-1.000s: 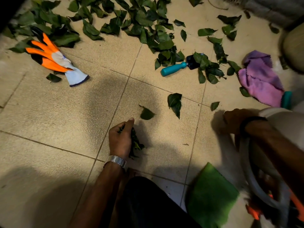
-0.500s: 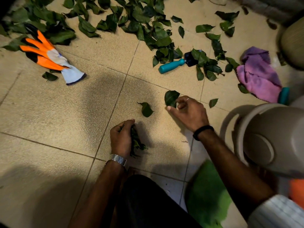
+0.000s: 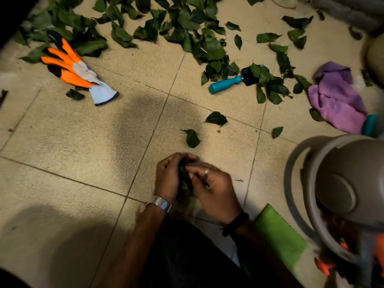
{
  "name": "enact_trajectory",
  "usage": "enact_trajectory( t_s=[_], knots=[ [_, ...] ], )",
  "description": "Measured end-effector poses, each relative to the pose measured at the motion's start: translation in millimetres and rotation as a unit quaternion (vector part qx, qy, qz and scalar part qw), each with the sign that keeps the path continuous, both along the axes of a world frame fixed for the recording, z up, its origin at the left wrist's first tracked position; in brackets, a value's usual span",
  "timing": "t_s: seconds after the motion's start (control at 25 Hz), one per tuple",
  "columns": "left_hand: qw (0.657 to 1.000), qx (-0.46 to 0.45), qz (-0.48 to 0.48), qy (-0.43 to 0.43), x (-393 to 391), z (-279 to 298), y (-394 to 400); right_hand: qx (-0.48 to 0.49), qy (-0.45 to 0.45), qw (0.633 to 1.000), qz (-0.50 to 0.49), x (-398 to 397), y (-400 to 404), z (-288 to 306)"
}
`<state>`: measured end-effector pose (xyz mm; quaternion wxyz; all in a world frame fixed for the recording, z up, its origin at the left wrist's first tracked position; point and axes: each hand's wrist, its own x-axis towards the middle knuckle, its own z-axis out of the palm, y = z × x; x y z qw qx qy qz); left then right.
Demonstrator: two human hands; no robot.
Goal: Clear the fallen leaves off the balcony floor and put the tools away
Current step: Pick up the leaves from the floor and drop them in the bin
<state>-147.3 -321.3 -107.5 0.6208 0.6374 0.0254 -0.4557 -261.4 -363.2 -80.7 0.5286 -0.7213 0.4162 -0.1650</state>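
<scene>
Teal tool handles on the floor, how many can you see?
2. One teal handle lies among the leaves at upper centre. A second teal end pokes out beside the purple cloth at right. Leaves may hide others.

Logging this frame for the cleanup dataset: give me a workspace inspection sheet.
Surface: beige tiled floor, lit patches and shadow.
Job's things: leaf pile across the top; two loose leaves near the hands; teal-handled trowel partly under leaves; grey bin at right.
Clutter: orange glove, purple cloth, green mat.
Grippers: left hand and right hand together hold a leaf bunch.
Cables: nothing seen.
Surroundings: dim objects at top right, unclear.
</scene>
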Motion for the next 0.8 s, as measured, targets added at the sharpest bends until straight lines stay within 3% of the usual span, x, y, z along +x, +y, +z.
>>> enact_trajectory(
  t_s=[0.08,0.16,0.24,0.32,0.4,0.6,0.8],
  knots=[
    [0.997,0.045,0.069,-0.007,5.5,-1.5,3.8,0.016,-0.004,0.999,0.033,7.1,-3.9,3.5],
    [0.987,0.078,0.14,-0.002,19.4,-1.4,9.0,-0.002,-0.013,1.0,-0.009,13.4,-24.3,1.7],
    [0.983,0.087,0.161,0.001,30.2,-1.0,10.5,-0.132,0.047,0.99,0.01,22.6,-53.0,-7.7],
    [0.983,0.088,0.159,0.002,34.3,0.0,8.9,-0.255,0.123,0.95,0.13,39.0,-74.8,-25.6],
    [0.985,0.079,0.156,0.0,36.7,0.0,8.3,-0.32,0.12,0.92,0.191,50.5,-86.0,-41.8],
    [0.987,0.067,0.147,0.006,38.7,-3.1,10.7,-0.336,0.148,0.926,0.089,30.7,-126.8,-28.2],
    [0.986,0.065,0.151,0.041,38.5,-1.8,11.8,-0.318,0.21,0.922,0.068,17.2,-137.3,-57.1]
  ],
)
